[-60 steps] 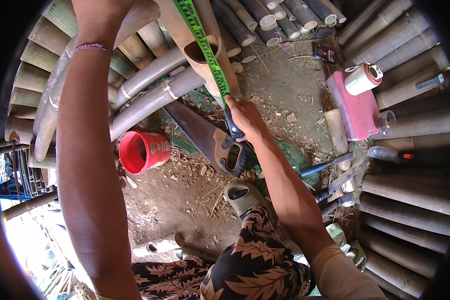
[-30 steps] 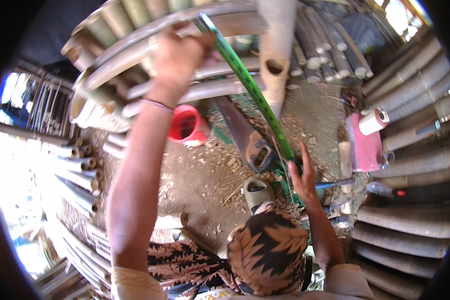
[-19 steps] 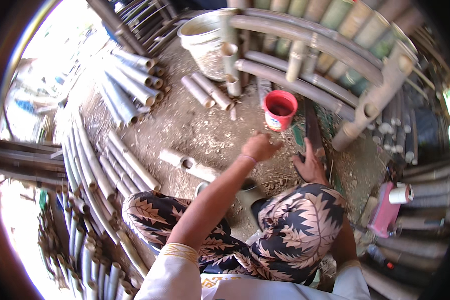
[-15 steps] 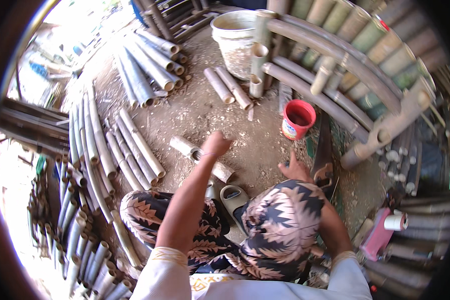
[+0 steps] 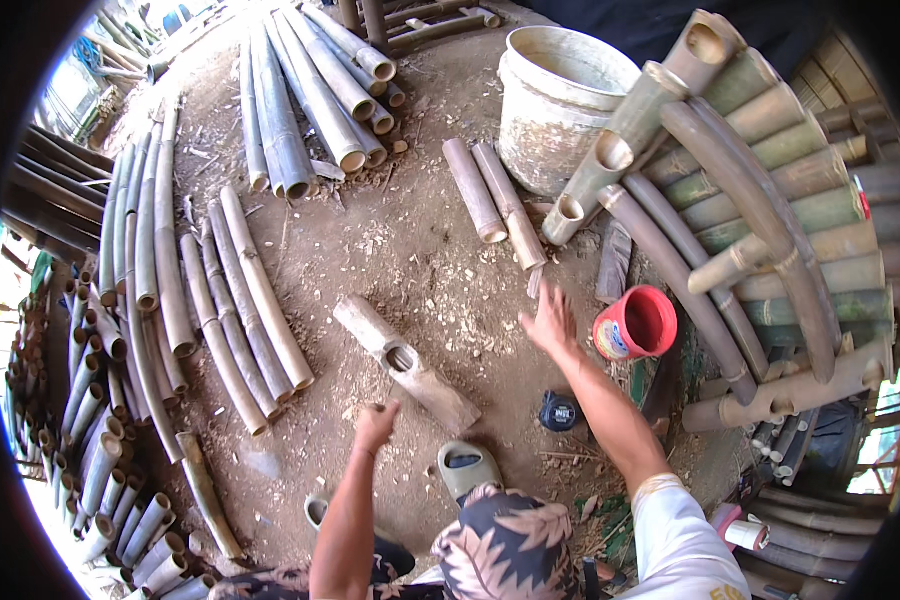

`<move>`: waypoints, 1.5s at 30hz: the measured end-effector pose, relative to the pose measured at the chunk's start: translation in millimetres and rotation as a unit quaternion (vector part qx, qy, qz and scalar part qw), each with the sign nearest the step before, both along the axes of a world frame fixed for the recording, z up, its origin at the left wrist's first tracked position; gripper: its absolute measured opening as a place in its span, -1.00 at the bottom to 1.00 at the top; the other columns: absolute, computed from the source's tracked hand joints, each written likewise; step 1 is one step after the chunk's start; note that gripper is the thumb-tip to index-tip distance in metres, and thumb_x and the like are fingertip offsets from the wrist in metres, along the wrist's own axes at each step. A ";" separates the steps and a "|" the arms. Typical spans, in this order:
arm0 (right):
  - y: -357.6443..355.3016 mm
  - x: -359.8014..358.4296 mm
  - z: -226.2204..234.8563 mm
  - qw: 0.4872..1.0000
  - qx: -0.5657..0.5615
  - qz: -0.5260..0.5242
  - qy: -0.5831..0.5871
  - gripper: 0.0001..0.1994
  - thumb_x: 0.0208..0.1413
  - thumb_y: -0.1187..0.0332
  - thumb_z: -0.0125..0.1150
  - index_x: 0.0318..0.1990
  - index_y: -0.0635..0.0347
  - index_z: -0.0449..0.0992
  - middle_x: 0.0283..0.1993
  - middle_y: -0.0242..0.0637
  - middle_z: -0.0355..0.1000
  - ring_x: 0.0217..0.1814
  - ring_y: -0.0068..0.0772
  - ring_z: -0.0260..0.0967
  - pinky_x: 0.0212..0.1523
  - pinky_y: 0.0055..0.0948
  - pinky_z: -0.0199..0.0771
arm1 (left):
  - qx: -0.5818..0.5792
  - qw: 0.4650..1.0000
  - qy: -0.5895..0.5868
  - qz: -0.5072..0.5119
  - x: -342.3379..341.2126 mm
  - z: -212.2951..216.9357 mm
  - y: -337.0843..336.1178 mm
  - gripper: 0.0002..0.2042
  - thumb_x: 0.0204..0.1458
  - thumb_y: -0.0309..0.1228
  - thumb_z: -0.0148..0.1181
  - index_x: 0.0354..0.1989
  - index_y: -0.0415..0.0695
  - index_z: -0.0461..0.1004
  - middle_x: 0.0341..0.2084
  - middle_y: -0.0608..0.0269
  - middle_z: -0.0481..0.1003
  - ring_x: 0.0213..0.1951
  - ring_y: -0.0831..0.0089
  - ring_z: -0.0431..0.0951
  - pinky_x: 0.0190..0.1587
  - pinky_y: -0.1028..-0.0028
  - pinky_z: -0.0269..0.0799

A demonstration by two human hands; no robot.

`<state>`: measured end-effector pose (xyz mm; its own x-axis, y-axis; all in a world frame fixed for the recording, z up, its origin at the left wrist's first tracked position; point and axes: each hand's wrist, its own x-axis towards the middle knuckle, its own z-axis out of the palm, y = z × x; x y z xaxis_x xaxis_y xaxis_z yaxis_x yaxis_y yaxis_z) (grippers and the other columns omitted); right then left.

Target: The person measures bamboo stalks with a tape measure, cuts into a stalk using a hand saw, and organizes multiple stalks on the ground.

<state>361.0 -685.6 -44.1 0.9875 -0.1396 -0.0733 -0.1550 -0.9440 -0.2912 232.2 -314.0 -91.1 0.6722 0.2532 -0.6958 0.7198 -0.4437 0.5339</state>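
Note:
A short bamboo piece with a hole cut in its middle [image 5: 407,362] lies on the dirt floor ahead of my feet. My left hand [image 5: 375,426] hovers beside its near end, fingers curled in, with nothing visible in them. My right hand [image 5: 552,320] stretches forward with its fingers apart and holds nothing. Just beyond its fingertips lie two short bamboo lengths, the left one [image 5: 475,192] and the right one [image 5: 510,208]. Right of that hand stands a red bucket [image 5: 638,325]. A dark tape measure [image 5: 560,411] rests on the ground left of my right forearm.
Long bamboo poles [image 5: 255,290] lie in rows at the left, with another bundle [image 5: 315,100] at the far side. A stained white bucket [image 5: 560,115] stands far right of centre, beside a bamboo frame [image 5: 780,395]. Many cut bamboo tubes [image 5: 100,460] are stacked at the lower left.
My right hand has moved forward from beside my knee toward the two short bamboo lengths. My left hand has drawn back from above the holed bamboo piece. The view has shifted, showing the tape measure.

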 end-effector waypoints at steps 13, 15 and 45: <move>15.0 77.6 -17.4 0.703 0.693 -0.127 0.096 -0.36 0.27 -0.02 0.13 0.31 0.29 0.22 -0.07 -0.03 0.48 -0.10 -0.26 0.48 -0.10 -0.34 0.56 | 0.074 0.974 -0.149 -0.156 39.0 20.0 -22.1 -0.40 0.05 -0.19 0.32 0.18 -0.26 0.27 -0.02 -0.12 0.49 -0.05 -0.06 0.55 -0.05 0.12 0.50; 10.4 24.5 -5.8 0.560 0.814 -0.087 0.125 -0.33 0.29 -0.10 0.03 0.29 0.30 0.22 0.02 -0.01 0.43 0.00 -0.22 0.44 0.00 -0.27 0.52 | 0.110 0.944 -0.254 -0.180 52.4 46.1 -23.1 -0.33 -0.01 -0.31 0.37 0.26 -0.27 0.23 0.16 -0.14 0.36 0.16 -0.02 0.41 0.16 0.19 0.39; -8.2 -199.7 -18.6 0.984 -0.056 -0.009 0.171 0.10 -0.19 0.06 0.54 0.48 -0.05 -0.08 0.48 0.01 -0.07 0.52 0.29 -0.20 0.39 0.31 -0.01 | 0.233 0.895 -0.239 -0.297 10.0 22.5 43.0 -0.14 -0.22 -0.29 0.43 0.34 -0.08 0.16 -0.02 0.01 0.36 0.02 0.01 0.41 0.09 0.12 0.40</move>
